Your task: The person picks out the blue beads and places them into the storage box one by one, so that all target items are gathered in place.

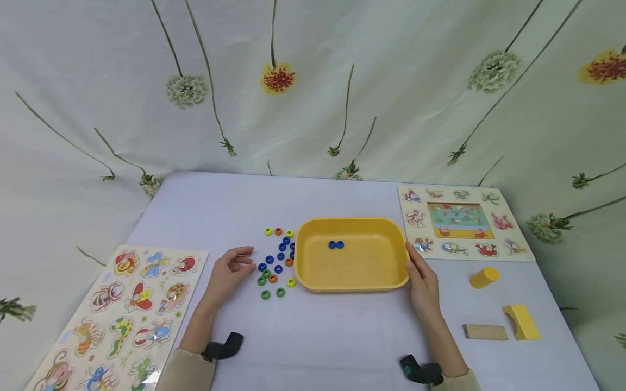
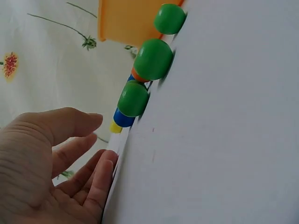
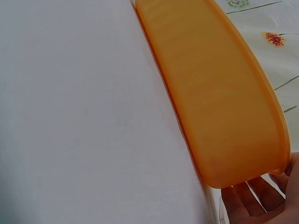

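Note:
A yellow tray [image 1: 352, 271] lies on the table with two blue beads [image 1: 336, 245] inside. My right hand [image 1: 423, 282] holds its right end, thumb at the rim and the other fingers along the outer wall; the right wrist view shows the fingers [image 3: 254, 198] low beside the tray's end. Left of the tray, loose blue, green, orange and yellow beads are scattered, among them a green bead [image 1: 265, 294]. My left hand [image 1: 232, 274] rests at the left side of these beads, fingers loosely bent and holding nothing. Green beads [image 2: 153, 59] loom beyond its fingertips in the left wrist view.
An insect puzzle board [image 1: 142, 304] covers the table's left front. At the back right lies a sea-animal puzzle board [image 1: 464, 220]. Right of my right arm are a yellow cylinder [image 1: 484, 277], a yellow arch block [image 1: 522, 322] and a plain wooden block [image 1: 485, 332].

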The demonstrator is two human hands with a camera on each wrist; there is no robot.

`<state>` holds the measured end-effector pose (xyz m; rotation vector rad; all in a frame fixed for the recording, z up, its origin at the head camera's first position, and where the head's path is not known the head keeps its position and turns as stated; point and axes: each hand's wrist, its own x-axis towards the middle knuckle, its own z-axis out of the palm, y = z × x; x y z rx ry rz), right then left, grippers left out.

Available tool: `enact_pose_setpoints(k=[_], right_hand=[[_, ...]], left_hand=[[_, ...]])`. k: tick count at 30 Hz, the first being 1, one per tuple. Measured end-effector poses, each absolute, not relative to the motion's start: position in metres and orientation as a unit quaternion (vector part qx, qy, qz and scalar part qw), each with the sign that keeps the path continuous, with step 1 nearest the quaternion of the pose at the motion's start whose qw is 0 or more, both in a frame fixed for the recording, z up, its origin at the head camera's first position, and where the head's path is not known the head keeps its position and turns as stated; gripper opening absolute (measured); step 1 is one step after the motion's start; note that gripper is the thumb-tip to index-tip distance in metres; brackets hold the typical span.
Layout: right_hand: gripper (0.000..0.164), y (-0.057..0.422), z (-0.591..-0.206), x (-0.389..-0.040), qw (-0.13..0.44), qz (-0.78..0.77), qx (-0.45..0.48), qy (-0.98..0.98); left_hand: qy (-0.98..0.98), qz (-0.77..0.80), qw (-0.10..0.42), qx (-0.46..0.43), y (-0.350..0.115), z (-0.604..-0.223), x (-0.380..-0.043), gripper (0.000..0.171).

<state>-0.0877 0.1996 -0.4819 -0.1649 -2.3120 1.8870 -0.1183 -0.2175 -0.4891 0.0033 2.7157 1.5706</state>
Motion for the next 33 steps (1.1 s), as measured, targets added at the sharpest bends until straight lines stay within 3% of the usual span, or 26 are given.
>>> enact_pose_setpoints(k=[12,19,22,27,33], right_hand=[[0.039,0.197,-0.466,-0.082,0.077,0.640,-0.059,-0.762],[0.038,0.202,-0.481,-0.086,0.080,0.639,-0.043,-0.764],[0.038,0.203,-0.486,-0.088,0.088,0.636,-0.034,-0.766],[0.038,0.204,-0.488,-0.089,0.088,0.634,-0.037,-0.767],[0.038,0.203,-0.490,-0.090,0.080,0.632,-0.037,-0.770]], left_hand=[[0.919,0.391,-0.037,0.032,-0.203,-0.495,-0.117,0.027],[0.908,0.415,-0.061,0.009,-0.194,-0.486,-0.120,0.021],[0.880,0.471,-0.054,0.020,-0.173,-0.462,-0.126,0.025],[0.848,0.517,-0.006,0.112,-0.115,-0.423,-0.144,0.027],[0.898,0.424,0.040,0.108,-0.062,-0.425,-0.165,0.016]])
